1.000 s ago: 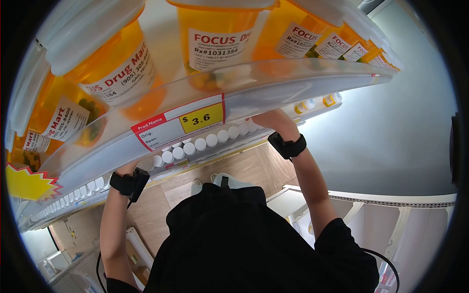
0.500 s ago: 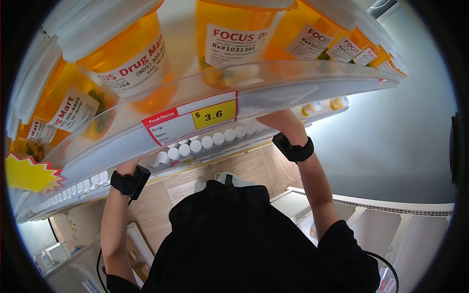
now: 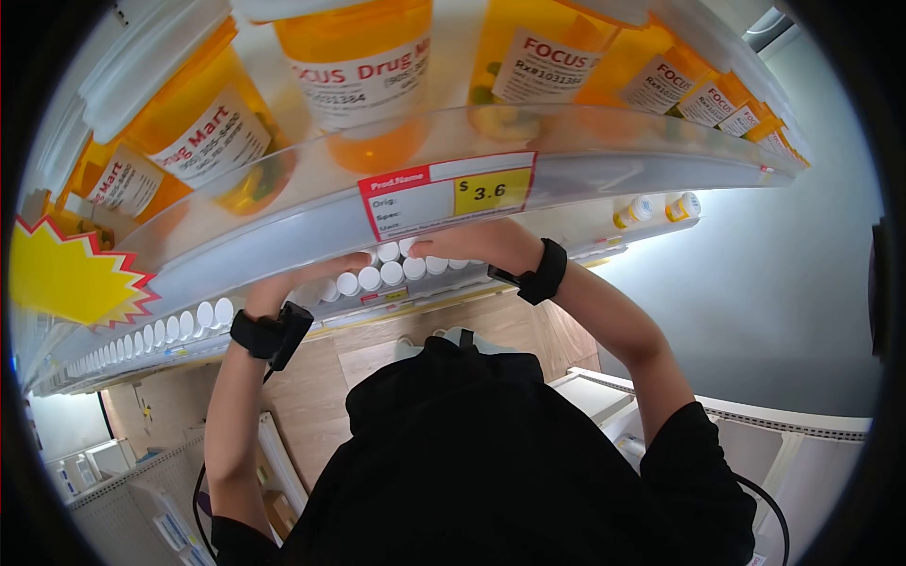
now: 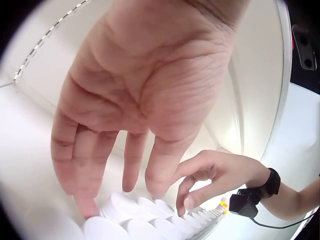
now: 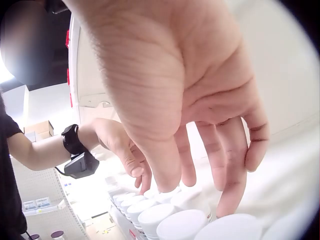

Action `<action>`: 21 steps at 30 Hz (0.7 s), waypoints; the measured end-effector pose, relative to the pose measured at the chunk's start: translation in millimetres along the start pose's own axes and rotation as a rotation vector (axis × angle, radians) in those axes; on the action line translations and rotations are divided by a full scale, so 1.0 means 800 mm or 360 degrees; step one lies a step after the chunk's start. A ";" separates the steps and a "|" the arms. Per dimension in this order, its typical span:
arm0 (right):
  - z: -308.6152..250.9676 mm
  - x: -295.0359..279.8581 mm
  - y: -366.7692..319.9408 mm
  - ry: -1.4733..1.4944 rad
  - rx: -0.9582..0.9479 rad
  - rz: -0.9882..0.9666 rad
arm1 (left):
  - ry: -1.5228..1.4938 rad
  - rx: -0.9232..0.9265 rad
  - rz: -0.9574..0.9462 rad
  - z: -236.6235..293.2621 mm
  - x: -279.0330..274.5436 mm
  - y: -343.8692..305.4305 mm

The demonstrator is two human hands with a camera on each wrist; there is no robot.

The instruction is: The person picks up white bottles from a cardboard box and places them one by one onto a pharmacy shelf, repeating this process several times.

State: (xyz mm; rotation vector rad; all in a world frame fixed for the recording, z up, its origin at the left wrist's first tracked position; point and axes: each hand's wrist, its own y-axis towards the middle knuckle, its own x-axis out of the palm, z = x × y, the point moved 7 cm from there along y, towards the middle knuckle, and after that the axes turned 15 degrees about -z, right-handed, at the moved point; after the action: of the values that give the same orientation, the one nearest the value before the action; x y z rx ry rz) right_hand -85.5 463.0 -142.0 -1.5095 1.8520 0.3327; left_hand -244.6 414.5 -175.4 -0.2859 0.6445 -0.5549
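Observation:
Rows of white-capped bottles stand on the lower shelf, under the shelf of orange pill bottles. My left hand reaches down over them, palm toward its wrist camera, with fingertips right at the caps. From the other side my right hand hangs over the same rows, its fingers pointing down among the caps. Neither hand grips a bottle. In the head view, the left hand and the right hand reach under the upper shelf, close to each other.
Large orange pill bottles line the upper shelf behind a clear lip with a price tag. Two small orange bottles lie at the lower shelf's right end. Behind the body stands a white shelving unit.
My right hand has moved left along the lower shelf, nearer the left hand. The left hand has moved further in and shows more fingers. The head view has shifted slightly left.

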 end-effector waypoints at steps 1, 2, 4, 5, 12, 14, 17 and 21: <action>0.004 0.007 0.007 -0.0104 0.0015 -0.0025 | -0.0002 0.0005 0.0059 0.001 0.002 0.003; 0.009 0.013 0.014 -0.0209 0.0031 -0.0048 | -0.0005 0.0001 0.0065 0.003 0.004 0.007; 0.014 0.021 0.024 -0.0256 -0.0010 -0.0060 | -0.0008 -0.0126 0.0058 0.006 0.008 0.015; 0.015 0.024 0.028 -0.0299 -0.0046 -0.0064 | -0.0012 -0.0129 0.0061 0.012 0.010 0.018; 0.030 0.019 0.027 -0.0088 0.0023 -0.0135 | 0.0124 -0.0024 0.0052 0.017 0.014 0.040; 0.037 0.013 0.025 -0.0085 0.0087 -0.0111 | 0.0128 0.0005 0.0068 0.009 0.015 0.052; 0.039 0.002 0.013 -0.0008 0.0180 -0.0089 | 0.0031 -0.0009 0.0123 -0.005 0.015 0.066; 0.037 -0.009 0.001 0.0089 0.0133 -0.0062 | -0.0150 0.0068 0.0119 -0.003 0.014 0.074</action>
State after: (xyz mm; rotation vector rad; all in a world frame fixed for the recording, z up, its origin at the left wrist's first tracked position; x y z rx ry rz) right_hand -74.9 486.4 -158.1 -1.5095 1.8540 0.1944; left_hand -214.9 455.9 -207.1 -0.2455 0.5491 -0.4803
